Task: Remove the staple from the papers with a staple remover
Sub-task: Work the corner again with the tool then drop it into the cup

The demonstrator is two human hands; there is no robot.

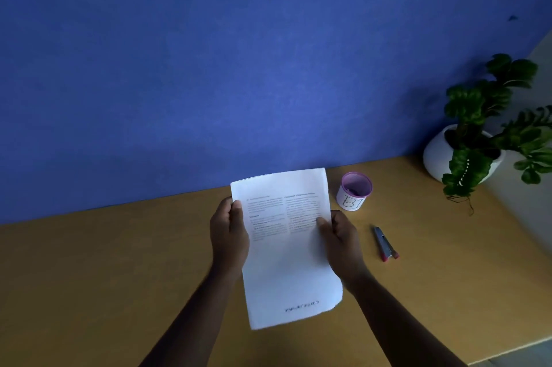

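You hold the papers (286, 247) up over the counter (119, 277) w/ both hands. Your left hand (228, 235) grips the left edge, thumb on the front. Your right hand (340, 235) grips the right edge, thumb on the print. The staple remover (385, 244) lies untouched on the counter, near your right hand. A cup (354, 192) marked B1 stands behind it.

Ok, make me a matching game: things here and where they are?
1. white printed papers
2. white cup with purple rim
3. grey-and-red metal staple remover
4. green plant in white pot

A. far right of the tan wooden table
B. lying flat, right of the right hand
C. held by left hand and right hand
D. standing just beyond the staple remover

Pairs: 1-C, 2-D, 3-B, 4-A
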